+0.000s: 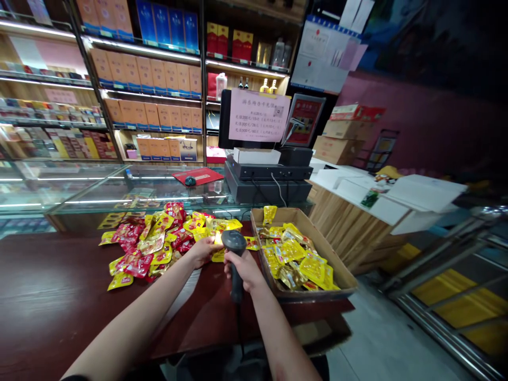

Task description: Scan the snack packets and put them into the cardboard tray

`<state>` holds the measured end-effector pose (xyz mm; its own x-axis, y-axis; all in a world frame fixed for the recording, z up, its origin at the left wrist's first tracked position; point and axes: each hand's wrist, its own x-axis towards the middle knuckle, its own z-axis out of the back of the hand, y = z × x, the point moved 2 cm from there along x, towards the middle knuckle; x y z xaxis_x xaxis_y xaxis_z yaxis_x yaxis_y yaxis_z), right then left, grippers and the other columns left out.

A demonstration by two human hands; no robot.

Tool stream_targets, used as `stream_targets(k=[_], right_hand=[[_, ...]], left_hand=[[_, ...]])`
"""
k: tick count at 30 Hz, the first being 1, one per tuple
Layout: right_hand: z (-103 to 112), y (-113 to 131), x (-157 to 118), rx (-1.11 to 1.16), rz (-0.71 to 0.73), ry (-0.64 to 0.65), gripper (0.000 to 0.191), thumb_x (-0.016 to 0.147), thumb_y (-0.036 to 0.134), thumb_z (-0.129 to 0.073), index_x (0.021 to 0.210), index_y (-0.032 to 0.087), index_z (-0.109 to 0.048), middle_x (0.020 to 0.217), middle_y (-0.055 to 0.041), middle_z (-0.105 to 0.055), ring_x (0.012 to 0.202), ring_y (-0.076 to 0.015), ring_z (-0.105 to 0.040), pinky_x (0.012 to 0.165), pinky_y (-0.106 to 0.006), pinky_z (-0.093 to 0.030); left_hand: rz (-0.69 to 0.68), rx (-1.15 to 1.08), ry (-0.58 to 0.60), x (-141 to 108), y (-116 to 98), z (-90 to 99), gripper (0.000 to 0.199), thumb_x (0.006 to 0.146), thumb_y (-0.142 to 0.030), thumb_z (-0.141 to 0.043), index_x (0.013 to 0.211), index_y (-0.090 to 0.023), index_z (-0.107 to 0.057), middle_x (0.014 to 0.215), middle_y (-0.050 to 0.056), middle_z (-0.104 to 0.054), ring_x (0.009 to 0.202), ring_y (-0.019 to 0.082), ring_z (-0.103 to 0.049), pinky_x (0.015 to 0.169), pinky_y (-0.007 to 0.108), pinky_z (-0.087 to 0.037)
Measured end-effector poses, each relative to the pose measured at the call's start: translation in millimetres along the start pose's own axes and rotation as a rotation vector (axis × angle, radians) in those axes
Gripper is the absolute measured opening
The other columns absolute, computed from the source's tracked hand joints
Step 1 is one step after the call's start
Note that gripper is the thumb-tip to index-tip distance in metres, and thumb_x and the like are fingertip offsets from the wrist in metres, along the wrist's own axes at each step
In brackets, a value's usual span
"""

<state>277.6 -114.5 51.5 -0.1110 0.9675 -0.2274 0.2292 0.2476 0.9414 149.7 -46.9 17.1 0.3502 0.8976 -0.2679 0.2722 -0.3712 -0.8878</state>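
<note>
My right hand [246,269] is wrapped round the handle of a black barcode scanner [235,241], its cable hanging down toward me. Just left of the scanner head, my left hand [203,251] pinches a small yellow snack packet [218,238], which is brightly lit and partly hidden by the scanner. A loose heap of red and yellow snack packets [159,238] spreads over the table to the left of my hands. To the right stands an open cardboard box [344,280] holding many yellow and gold packets [291,251].
The dark red wooden table [59,286] meets a glass counter [99,193] bearing a red mat [198,176] and a mouse [190,181]. Behind the box is a till [270,172] with a paper notice [257,116]. Shelves of boxed goods [154,74] line the back.
</note>
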Motion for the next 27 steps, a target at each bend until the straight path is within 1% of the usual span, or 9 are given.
stream_targets(k=[4,7,10,12,14,17,19,23,27], right_hand=[[1,1,-3,-0.001,0.01,-0.009,0.014,0.06,0.025,-0.06,0.07,0.015,-0.057,0.051,0.0043,-0.053,0.039,-0.0094,-0.048,0.035,-0.021,-0.036],[3,5,-6,-0.006,0.061,-0.066,0.017,0.059,0.025,-0.063,0.071,0.015,-0.059,0.058,0.0017,-0.058,0.047,-0.0119,-0.053,0.04,-0.022,-0.037],[9,9,-5,0.001,0.196,-0.165,0.016,0.058,0.022,-0.066,0.072,0.016,-0.063,0.07,-0.0001,-0.065,0.064,-0.0134,-0.058,0.056,-0.023,-0.044],[13,9,-1,0.035,0.236,-0.182,0.017,0.057,0.019,-0.067,0.074,0.016,-0.065,0.074,0.0004,-0.066,0.071,-0.0134,-0.059,0.066,-0.024,-0.045],[15,6,3,0.099,0.155,-0.144,0.02,0.056,0.018,-0.068,0.075,0.017,-0.065,0.068,0.0017,-0.064,0.066,-0.0124,-0.057,0.066,-0.025,-0.045],[16,5,8,0.233,-0.067,-0.025,0.019,0.057,0.016,-0.066,0.076,0.016,-0.062,0.057,0.0047,-0.056,0.052,-0.0093,-0.051,0.06,-0.024,-0.045],[15,8,7,0.324,-0.194,0.089,0.014,0.06,0.015,-0.062,0.074,0.015,-0.059,0.058,0.0039,-0.056,0.053,-0.0092,-0.053,0.064,-0.025,-0.047],[23,24,1,0.443,-0.331,0.236,0.012,0.066,0.012,-0.057,0.077,0.014,-0.058,0.071,-0.0014,-0.063,0.07,-0.0136,-0.063,0.081,-0.032,-0.049],[46,41,-8,0.467,-0.303,0.251,0.016,0.069,0.011,-0.056,0.085,0.013,-0.058,0.082,-0.0053,-0.067,0.081,-0.0165,-0.065,0.087,-0.036,-0.048]], left_hand=[[0.011,-0.005,0.007,-3,0,-1.5,0.026,0.061,-0.015,-0.079,0.076,-0.013,-0.058,0.061,0.002,-0.065,0.051,0.014,-0.062,0.049,0.023,-0.048],[0.021,-0.015,0.005,-7,0,-1.7,0.025,0.063,-0.014,-0.077,0.08,-0.014,-0.058,0.066,0.003,-0.067,0.055,0.016,-0.064,0.054,0.025,-0.05],[0.061,-0.062,0.038,-12,-3,-0.9,0.025,0.067,-0.011,-0.073,0.089,-0.013,-0.06,0.078,0.007,-0.07,0.066,0.019,-0.068,0.065,0.03,-0.053],[0.104,-0.113,0.055,-18,-7,2.7,0.026,0.071,-0.013,-0.07,0.095,-0.013,-0.059,0.085,0.008,-0.071,0.072,0.02,-0.069,0.074,0.033,-0.053],[0.184,-0.175,0.118,-26,-13,8.4,0.028,0.077,-0.027,-0.066,0.1,-0.013,-0.058,0.088,0.011,-0.07,0.077,0.022,-0.069,0.078,0.037,-0.052],[0.334,-0.292,0.309,-43,-26,17.9,0.052,0.08,-0.055,-0.053,0.106,-0.01,-0.056,0.094,0.016,-0.069,0.087,0.028,-0.067,0.082,0.043,-0.05],[0.383,-0.348,0.398,-55,-37,23.2,0.067,0.078,-0.066,-0.046,0.11,-0.007,-0.054,0.1,0.02,-0.067,0.097,0.033,-0.064,0.085,0.047,-0.047],[0.406,-0.359,0.479,-69,-54,21.5,0.078,0.077,-0.072,-0.037,0.115,-0.005,-0.05,0.111,0.025,-0.062,0.109,0.036,-0.057,0.092,0.051,-0.041],[0.434,-0.286,0.556,-64,-67,-2.6,0.079,0.077,-0.072,-0.035,0.117,-0.005,-0.049,0.119,0.027,-0.057,0.113,0.037,-0.054,0.093,0.053,-0.04]])
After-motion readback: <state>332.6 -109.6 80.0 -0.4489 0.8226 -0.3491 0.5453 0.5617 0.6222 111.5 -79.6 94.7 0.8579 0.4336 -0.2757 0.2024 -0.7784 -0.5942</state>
